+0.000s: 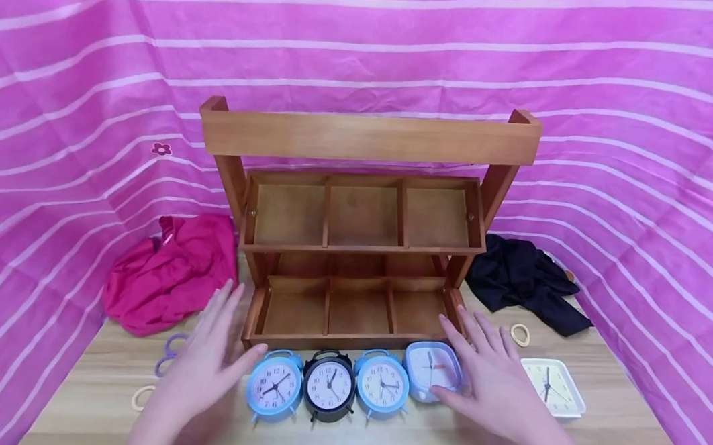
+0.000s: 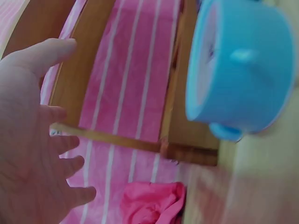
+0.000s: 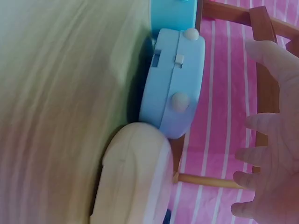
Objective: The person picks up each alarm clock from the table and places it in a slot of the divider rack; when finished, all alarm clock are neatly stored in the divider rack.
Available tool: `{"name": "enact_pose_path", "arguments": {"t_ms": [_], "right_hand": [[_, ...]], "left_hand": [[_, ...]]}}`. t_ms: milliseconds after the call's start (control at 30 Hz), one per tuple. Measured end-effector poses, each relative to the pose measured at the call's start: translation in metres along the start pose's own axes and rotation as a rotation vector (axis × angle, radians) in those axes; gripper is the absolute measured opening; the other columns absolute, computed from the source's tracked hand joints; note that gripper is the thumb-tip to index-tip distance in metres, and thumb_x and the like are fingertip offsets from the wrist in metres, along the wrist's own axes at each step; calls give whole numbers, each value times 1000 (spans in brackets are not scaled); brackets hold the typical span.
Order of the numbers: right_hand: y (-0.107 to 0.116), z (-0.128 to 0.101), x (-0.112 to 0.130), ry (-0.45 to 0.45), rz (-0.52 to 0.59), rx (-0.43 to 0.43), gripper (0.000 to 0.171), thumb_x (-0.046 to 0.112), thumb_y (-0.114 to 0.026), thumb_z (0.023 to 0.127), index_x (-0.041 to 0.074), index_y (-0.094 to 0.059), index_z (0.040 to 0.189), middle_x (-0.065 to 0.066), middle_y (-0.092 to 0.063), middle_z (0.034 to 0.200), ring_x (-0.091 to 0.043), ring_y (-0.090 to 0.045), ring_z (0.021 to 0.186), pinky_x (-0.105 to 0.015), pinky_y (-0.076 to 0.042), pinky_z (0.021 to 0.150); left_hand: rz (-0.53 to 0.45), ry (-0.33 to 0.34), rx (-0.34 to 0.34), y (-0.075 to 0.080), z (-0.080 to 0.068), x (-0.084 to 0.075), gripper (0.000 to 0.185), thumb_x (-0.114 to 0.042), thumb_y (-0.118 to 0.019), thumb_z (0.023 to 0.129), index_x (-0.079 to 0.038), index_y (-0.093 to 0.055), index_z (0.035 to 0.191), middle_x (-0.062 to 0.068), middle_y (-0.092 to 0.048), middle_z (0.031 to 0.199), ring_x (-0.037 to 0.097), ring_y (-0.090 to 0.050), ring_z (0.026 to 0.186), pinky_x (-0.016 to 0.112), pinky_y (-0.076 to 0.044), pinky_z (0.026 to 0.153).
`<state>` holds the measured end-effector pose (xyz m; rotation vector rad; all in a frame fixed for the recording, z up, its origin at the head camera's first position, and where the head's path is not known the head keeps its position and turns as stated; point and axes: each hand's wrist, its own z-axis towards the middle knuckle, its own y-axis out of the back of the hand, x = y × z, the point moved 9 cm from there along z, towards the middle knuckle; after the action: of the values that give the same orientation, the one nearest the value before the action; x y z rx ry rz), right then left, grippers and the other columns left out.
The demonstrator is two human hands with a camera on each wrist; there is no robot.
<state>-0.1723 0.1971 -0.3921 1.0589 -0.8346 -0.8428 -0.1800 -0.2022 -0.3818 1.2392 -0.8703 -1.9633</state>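
Both hands hover with spread fingers, holding nothing. My left hand (image 1: 206,362) is left of a row of alarm clocks, its thumb near a round light-blue alarm clock (image 1: 274,386). Beside that stand a black alarm clock (image 1: 329,386) and another light-blue alarm clock (image 1: 382,386). My right hand (image 1: 493,377) is over the right end, its thumb near a square periwinkle alarm clock (image 1: 433,369); I cannot tell if they touch. Farther right lies a white square alarm clock (image 1: 553,387). Behind the row rises a wooden two-tier rack (image 1: 369,139) with three bare compartments per tier.
Crumpled pink cloth (image 1: 175,270) lies left of the rack, black cloth (image 1: 523,281) to its right. A cream ring (image 1: 520,334) is near the black cloth. Purple rings (image 1: 167,364) and a second cream ring (image 1: 141,397) lie by the left hand. Striped pink fabric (image 1: 365,48) hangs behind.
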Motion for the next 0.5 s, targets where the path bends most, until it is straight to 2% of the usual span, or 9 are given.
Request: {"name": "enact_pose_path", "arguments": {"t_ms": [133,333,500], "right_hand": [[3,7,10,34,-15,-14,105,69,-79,79,24,-38,164,-14,-30,169,-42,-27,154,-72,-22,118],[2,22,24,54,-12,19,107,71,-78,79,27,-33,165,-9,-24,172,-39,-22,157,-71,-23,120],[2,33,38,73,-12,24,107,72,-78,79,25,-35,165,-10,-27,171,-39,-23,157,-68,-20,123]], "left_hand": [[-82,-15,-44,12,7,8,101,-33,-76,96,-22,-8,170,8,-5,175,40,-9,159,78,-23,115],[-72,-46,-66,24,21,18,105,-31,-75,96,-16,-2,169,10,-3,175,39,-6,160,69,-16,122],[-97,-53,-63,28,37,29,106,-31,-76,96,-17,-1,169,11,-4,175,40,-7,160,66,-16,124]]}}
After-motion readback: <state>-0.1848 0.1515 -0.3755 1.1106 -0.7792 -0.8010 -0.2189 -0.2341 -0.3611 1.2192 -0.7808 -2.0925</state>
